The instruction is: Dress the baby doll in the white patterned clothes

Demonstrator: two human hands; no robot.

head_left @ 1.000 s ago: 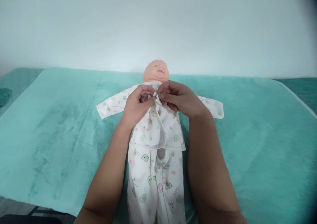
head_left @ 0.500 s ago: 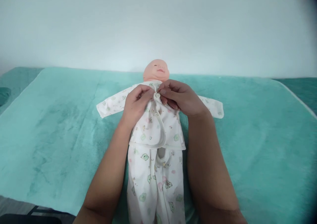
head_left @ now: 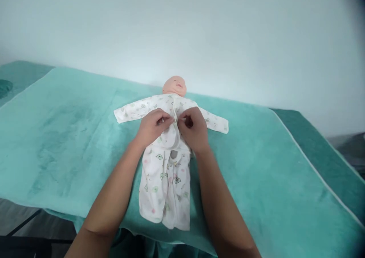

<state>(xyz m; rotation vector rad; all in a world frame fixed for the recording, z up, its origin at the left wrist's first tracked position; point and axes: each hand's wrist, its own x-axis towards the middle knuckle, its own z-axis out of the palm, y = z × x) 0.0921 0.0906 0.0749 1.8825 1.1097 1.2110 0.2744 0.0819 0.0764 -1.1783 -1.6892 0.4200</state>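
Observation:
A baby doll lies face up, dressed in a white printed baby shirt with both sleeves spread out. Matching baby pants cover its lower body. At the middle of the shirt's front opening, my left hand pinches the edge of one front panel. Facing it, my right hand pinches the other edge, thumb and fingers together. The fingertips nearly meet at the opening and hide the fastening between them. Below the hands the shirt's rounded lower flap overlaps the other side.
A turquoise plush cover lies under the doll, over a darker green cloth at the right. A pale wall rises behind. Dark thin bars and grey floor show past the front left edge.
Both hands have moved down the shirt front from the upper button near the neck to a lower spot. The camera view has shifted and tilted, so the pants' leg ends now show.

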